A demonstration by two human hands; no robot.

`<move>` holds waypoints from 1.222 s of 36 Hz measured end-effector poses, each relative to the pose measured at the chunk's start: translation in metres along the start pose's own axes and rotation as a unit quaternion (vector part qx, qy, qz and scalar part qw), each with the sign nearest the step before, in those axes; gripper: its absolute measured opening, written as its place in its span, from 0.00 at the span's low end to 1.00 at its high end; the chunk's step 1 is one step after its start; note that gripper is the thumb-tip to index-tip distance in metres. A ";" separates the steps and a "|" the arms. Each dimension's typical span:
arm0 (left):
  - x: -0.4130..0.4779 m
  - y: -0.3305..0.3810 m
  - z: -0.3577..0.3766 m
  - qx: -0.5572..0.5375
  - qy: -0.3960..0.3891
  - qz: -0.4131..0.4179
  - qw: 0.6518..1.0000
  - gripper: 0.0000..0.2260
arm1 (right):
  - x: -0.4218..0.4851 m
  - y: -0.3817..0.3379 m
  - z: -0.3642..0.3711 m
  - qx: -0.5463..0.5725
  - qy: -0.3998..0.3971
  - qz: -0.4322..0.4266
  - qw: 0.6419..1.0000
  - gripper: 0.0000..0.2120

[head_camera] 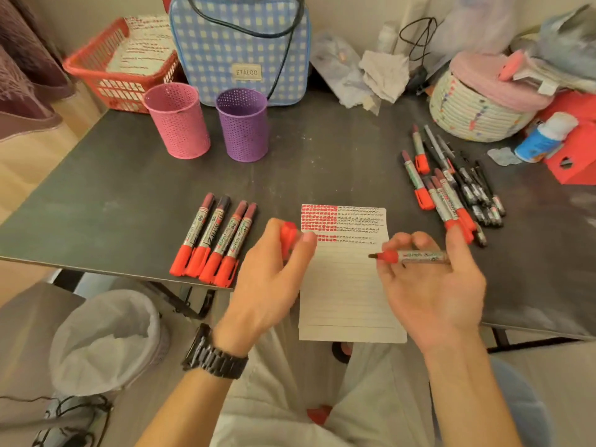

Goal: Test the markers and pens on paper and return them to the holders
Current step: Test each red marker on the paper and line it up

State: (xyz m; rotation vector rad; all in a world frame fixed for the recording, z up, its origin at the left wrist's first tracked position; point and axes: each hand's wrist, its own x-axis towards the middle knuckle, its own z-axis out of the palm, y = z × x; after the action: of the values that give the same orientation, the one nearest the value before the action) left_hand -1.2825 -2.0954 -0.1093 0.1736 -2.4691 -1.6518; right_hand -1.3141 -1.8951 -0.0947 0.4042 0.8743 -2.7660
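**Marker Test in Progress: Status at Mid-Task**

At the far left of the table [96, 201], a pink holder [177, 121] and a purple holder [242, 124] are seen standing upright and side by side; no marker or pen is seen projecting above either rim. Nearer the table's front edge, a row of four capped markers [214, 240] is laid out in parallel; these are judged to be tested but not returned.

The left hand [271, 279] is closed around a red cap [288, 237], pinched between thumb and fingers. To its right, the lined paper [348, 291] is positioned over the table's front edge. Its upper lines are filled with red and dark test marks, while the lower portion is blank.

The right hand [432, 285] is curled loosely around an uncapped marker [409, 256], held level with its tip pointing left above the paper; contact with the sheet is not evident.

At the right, a heap of markers and pens [451, 185] is left lying, apparently awaiting testing. The task is therefore judged well short of complete, with returning not yet begun.
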 end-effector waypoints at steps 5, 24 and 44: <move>0.022 -0.020 0.005 0.177 -0.064 0.080 0.979 0.12 | 0.000 0.000 -0.008 -0.114 0.022 0.013 0.993 0.30; 0.019 -0.036 0.006 0.250 -0.093 0.122 0.956 0.29 | 0.045 0.021 0.018 -0.491 0.002 -0.148 0.859 0.06; 0.019 -0.035 0.011 0.253 -0.056 0.119 0.958 0.23 | 0.053 0.042 -0.002 -0.587 0.029 -0.265 0.764 0.16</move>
State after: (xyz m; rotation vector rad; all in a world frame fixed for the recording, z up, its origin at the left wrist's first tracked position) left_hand -1.3032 -2.1025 -0.1447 -0.1585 -2.8162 -0.9386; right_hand -1.3514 -1.9341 -0.1350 -0.0298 2.7372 -1.9008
